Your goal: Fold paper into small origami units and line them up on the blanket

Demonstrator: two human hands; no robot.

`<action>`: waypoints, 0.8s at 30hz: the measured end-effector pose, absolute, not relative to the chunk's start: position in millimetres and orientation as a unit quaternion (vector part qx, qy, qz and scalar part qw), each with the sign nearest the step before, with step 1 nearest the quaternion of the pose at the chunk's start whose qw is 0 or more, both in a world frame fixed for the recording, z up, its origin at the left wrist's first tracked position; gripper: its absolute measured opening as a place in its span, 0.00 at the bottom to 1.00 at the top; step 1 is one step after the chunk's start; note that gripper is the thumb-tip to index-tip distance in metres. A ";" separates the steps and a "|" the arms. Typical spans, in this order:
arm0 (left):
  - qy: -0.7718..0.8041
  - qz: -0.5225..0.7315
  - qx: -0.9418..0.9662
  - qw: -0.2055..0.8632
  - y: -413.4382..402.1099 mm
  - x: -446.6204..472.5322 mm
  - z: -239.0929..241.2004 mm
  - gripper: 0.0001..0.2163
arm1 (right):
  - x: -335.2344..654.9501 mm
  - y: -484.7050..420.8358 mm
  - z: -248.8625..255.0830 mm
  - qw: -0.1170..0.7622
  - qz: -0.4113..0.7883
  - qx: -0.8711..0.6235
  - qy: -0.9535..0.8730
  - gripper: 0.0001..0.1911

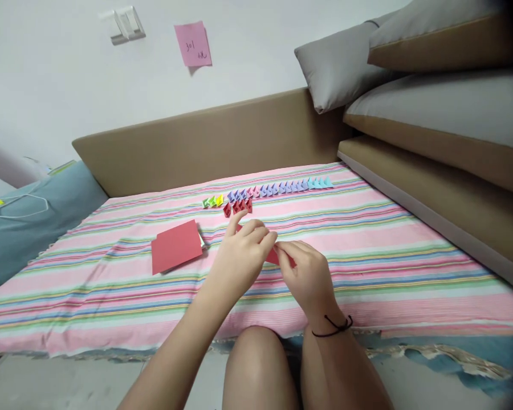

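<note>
Here, a small red paper piece (pixel 272 255) sits pinched between the left hand (pixel 243 250) and right hand (pixel 308 276) fingertips.

Right of the right hand (pixel 310 279) the striped bed sheet (pixel 410 250) runs open as far as the stacked cushions (pixel 436 171) — wide room there. Just left of the left hand (pixel 243 253) lies a stack of red paper squares (pixel 175 246), with open sheet past it. The pinched red paper piece (pixel 273 256) fills the gap between the hands. Ahead, a row of folded paper pieces (pixel 265 192) crosses the way — the padded brown board (pixel 214 142) stands behind it. The knees (pixel 256 359) close the near side.
</note>
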State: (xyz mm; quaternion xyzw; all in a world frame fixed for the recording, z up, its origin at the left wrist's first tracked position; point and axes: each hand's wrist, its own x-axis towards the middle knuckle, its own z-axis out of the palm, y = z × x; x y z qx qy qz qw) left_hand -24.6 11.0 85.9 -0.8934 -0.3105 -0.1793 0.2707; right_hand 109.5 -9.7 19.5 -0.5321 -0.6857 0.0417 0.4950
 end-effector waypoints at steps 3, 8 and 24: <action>-0.332 -0.194 -0.890 0.247 15.1 -25.0 73.0 0.10 | 107.7 -9.6 21.0 0.496 0.050 -0.522 -0.692 0.14; -0.342 -0.201 -0.895 0.203 22.7 -35.3 79.4 0.11 | 107.4 -9.7 22.3 0.502 0.069 -0.517 -0.690 0.12; -0.453 -0.288 -0.838 0.097 24.8 -65.1 87.2 0.08 | 155.5 -7.1 17.6 0.608 0.057 -0.525 -0.592 0.13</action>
